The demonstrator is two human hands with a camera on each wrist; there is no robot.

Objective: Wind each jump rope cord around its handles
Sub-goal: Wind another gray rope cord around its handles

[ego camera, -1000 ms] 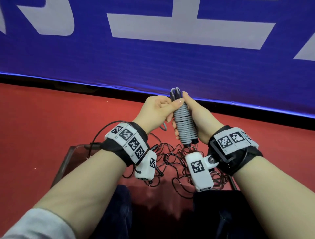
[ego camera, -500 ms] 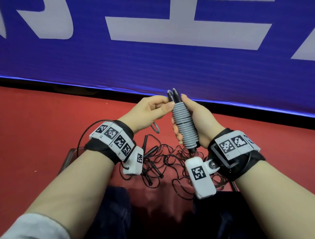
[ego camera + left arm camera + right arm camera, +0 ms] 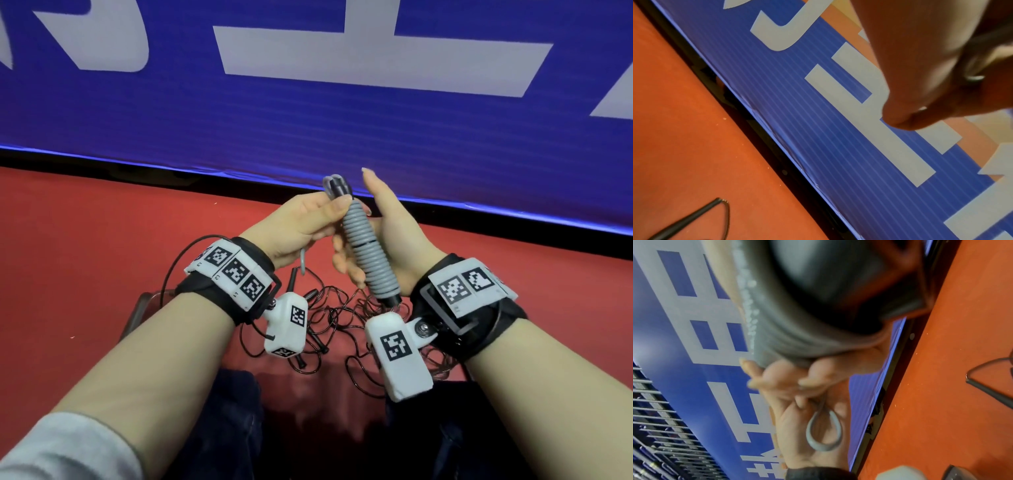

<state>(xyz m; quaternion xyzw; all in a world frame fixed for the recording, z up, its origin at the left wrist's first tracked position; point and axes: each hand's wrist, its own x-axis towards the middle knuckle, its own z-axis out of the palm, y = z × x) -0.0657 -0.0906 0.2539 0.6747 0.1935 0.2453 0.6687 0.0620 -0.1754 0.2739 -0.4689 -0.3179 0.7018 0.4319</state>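
- The right hand (image 3: 387, 240) is curling its fingers round one pair of black handles wound in grey cord (image 3: 368, 251).
- The left hand (image 3: 298, 228), at nine o'clock, is pinching one loose grey cord loop (image 3: 824, 433).
- One tangle of thin black ropes (image 3: 342, 322) is lying on the red floor (image 3: 85, 240), at six o'clock.

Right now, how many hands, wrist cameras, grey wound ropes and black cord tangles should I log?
Hands: 2 (left hand, right hand)
Wrist cameras: 2 ()
Grey wound rope: 1
Black cord tangle: 1, the ropes within it uncountable
Total: 6
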